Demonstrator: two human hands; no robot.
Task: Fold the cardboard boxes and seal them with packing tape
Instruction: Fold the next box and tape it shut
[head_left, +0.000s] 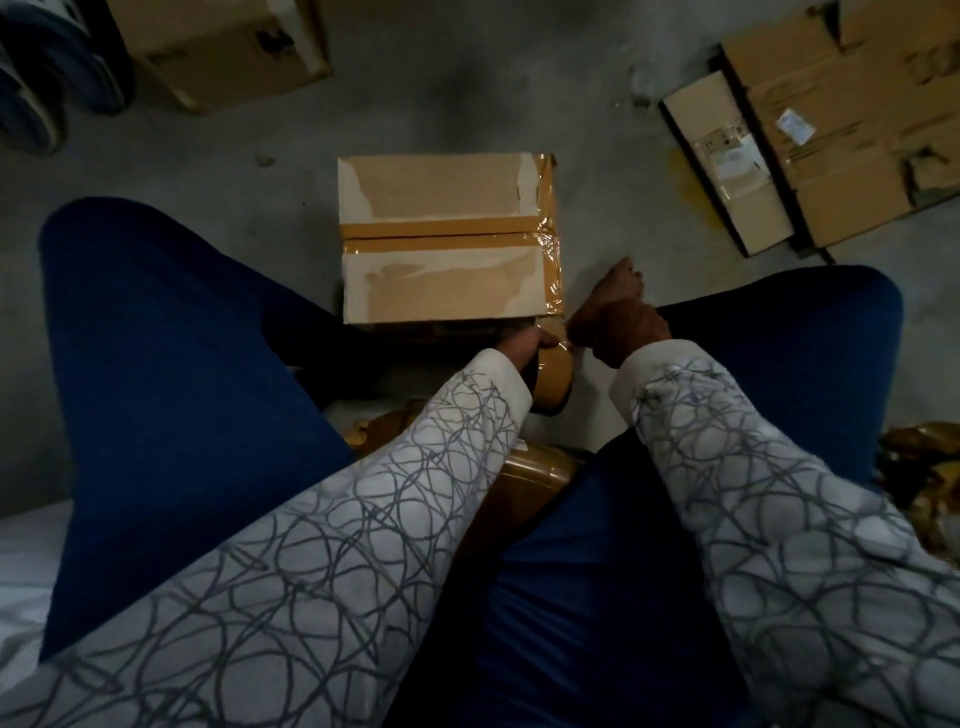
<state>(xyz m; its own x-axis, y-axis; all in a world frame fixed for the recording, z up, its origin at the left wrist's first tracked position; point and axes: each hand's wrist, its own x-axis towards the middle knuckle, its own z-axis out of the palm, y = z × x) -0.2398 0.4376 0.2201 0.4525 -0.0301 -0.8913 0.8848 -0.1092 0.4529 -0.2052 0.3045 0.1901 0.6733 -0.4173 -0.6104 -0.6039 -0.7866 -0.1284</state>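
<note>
A cardboard box (447, 239) was seen standing on the grey floor (467, 93) between the knees of a seated person. Its top flaps were closed, and brown tape was laid along the middle seam and down the right edge. A tape roll (553, 382) was gripped in the left hand (524, 345) just beside the box's near right corner, with the fingers curled round the roll. The right hand (618, 325) was held close to the right of it, its fingers curled inward. A short tape end (565, 344) appeared to be pinched there, stretched from the roll, though the pinch itself was left unclear by the dim light. Both arms were covered by white sleeves (363, 545) patterned with dark loops. Flattened cardboard sheets (857, 130) were laid on the floor at the far right, well apart from the box. A second box (223, 47) was set at the far left.
</note>
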